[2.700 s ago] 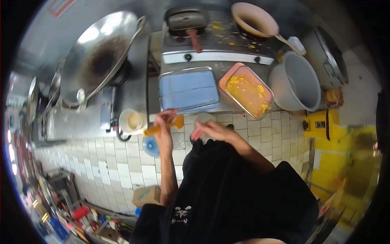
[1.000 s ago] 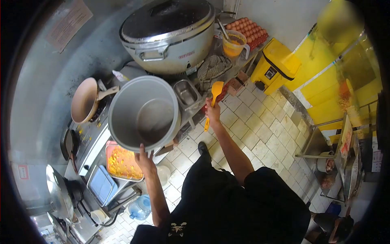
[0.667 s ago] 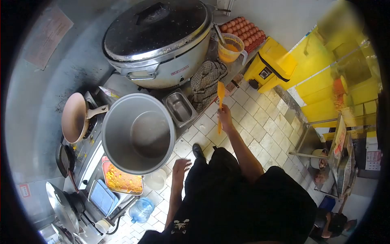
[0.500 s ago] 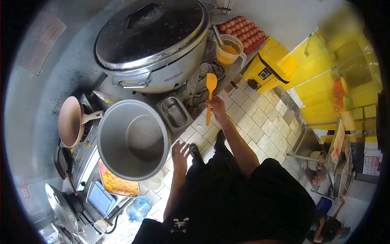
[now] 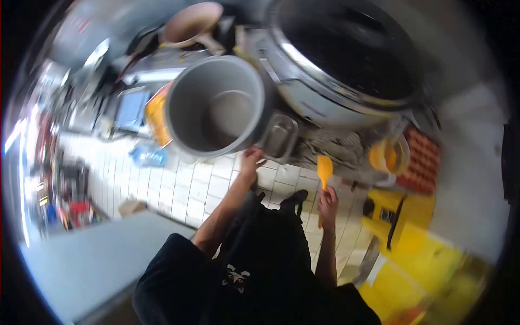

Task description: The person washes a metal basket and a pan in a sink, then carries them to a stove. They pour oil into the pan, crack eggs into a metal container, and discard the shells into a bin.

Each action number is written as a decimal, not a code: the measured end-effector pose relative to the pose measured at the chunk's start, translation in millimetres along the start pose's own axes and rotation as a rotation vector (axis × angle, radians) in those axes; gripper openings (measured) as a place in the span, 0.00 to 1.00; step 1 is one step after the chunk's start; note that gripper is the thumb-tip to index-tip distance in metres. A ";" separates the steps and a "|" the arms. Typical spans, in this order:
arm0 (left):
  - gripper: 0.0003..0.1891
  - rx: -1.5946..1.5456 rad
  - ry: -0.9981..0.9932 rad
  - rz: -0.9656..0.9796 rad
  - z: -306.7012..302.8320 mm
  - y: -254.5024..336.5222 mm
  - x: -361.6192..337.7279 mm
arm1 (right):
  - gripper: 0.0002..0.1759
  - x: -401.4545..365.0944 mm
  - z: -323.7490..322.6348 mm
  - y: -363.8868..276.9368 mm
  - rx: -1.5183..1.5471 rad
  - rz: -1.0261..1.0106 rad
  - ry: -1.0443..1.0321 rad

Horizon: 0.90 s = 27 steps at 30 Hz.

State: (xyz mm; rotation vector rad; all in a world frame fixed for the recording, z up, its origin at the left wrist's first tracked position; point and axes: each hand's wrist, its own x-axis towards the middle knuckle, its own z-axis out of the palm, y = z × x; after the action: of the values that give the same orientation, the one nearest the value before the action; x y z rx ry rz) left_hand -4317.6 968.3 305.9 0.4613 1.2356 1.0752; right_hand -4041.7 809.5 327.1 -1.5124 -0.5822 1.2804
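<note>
My right hand (image 5: 327, 203) is closed around the handle of an orange spatula (image 5: 325, 169), its blade pointing up and away from me. My left hand (image 5: 252, 161) holds nothing, its fingers loosely bent and slightly blurred right at the near rim of a large grey pot (image 5: 179, 116). A little whitish residue shows on the pot's inside bottom. Beside the pot, close to my left fingertips, is a small rectangular metal pan (image 5: 280, 138). A checked cloth (image 5: 338, 145) lies crumpled on the counter beyond the spatula.
A big lidded cooker (image 5: 319, 92) fills the counter behind. To the right are a jug of orange liquid (image 5: 391, 157), an egg tray (image 5: 424, 160) and a yellow bin (image 5: 398, 214). A pink pan (image 5: 192, 24), a tray of orange food (image 5: 157, 116) and a water bottle (image 5: 149, 155) are left.
The view has swung left, so the counter appears rotated and a pale surface shows at lower left. My left hand has moved up to the pot's rim; the spatula stays in my right hand.
</note>
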 end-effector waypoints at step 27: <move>0.01 0.001 -0.091 -0.118 -419.1 97.9 -125.3 | 0.15 72.4 866.5 9.9 -0.904 -0.614 -0.672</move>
State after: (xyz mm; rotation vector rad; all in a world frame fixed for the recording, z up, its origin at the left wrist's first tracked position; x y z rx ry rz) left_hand -4734.1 802.7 314.4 0.4285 1.1684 0.9434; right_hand -4816.2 1202.7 367.5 -1.3361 -2.0972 1.0351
